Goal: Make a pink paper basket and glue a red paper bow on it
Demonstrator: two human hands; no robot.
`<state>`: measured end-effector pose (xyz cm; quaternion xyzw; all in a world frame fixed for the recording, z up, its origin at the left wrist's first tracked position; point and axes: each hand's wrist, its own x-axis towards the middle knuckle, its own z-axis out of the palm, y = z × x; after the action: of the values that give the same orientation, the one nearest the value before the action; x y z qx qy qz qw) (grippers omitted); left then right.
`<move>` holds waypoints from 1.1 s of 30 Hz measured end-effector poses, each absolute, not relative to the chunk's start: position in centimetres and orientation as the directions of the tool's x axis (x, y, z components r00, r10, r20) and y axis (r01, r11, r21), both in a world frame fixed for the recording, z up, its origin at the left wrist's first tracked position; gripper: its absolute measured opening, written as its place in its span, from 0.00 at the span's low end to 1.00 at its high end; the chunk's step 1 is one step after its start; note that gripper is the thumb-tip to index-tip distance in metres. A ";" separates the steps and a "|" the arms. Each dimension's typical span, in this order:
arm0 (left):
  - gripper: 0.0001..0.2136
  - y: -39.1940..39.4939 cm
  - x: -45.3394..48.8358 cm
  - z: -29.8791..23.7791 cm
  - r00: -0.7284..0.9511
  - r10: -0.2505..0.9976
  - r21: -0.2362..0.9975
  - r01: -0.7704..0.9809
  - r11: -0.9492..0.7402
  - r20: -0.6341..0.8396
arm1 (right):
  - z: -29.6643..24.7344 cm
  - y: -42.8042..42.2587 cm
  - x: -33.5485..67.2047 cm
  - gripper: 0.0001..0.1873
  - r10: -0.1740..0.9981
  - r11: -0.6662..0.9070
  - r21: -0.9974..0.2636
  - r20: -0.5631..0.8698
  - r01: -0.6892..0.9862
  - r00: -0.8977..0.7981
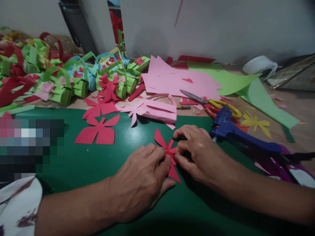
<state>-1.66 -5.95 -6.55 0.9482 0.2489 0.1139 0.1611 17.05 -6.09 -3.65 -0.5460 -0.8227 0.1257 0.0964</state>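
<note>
Paper this thin would tear easily, so my left hand and right hand pinch the red flower at its middle.

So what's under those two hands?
A red paper flower lies on the green mat, pinched by the left hand and right hand. Their fingers cover some petals.

both hands pinching red flower (paper)

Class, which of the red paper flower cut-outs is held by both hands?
The small red paper flower pinched between the left hand and right hand; the others lie untouched farther left.
</note>
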 end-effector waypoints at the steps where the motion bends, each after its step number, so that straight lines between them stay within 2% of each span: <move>1: 0.15 -5.9 -1.7 -6.5 0.849 0.512 0.358 0.440 -0.824 0.134 | -3.7 -6.1 17.0 0.12 0.922 0.372 -0.314 0.020 0.873 -0.386; 9: 0.15 -5.8 -1.6 -6.2 0.849 0.513 0.331 0.450 -0.829 0.130 | -3.9 -6.0 17.1 0.12 0.920 0.385 -0.303 0.046 0.872 -0.390; 33: 0.17 -5.9 -1.6 -6.2 0.851 0.513 0.308 0.460 -0.833 0.115 | -3.5 -5.9 16.7 0.11 0.928 0.353 -0.269 -0.021 0.896 -0.371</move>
<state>-1.57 -5.89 -6.24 0.9524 0.2554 0.0968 0.1357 16.75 -5.95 -3.47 -0.5566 -0.8196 0.1182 0.0675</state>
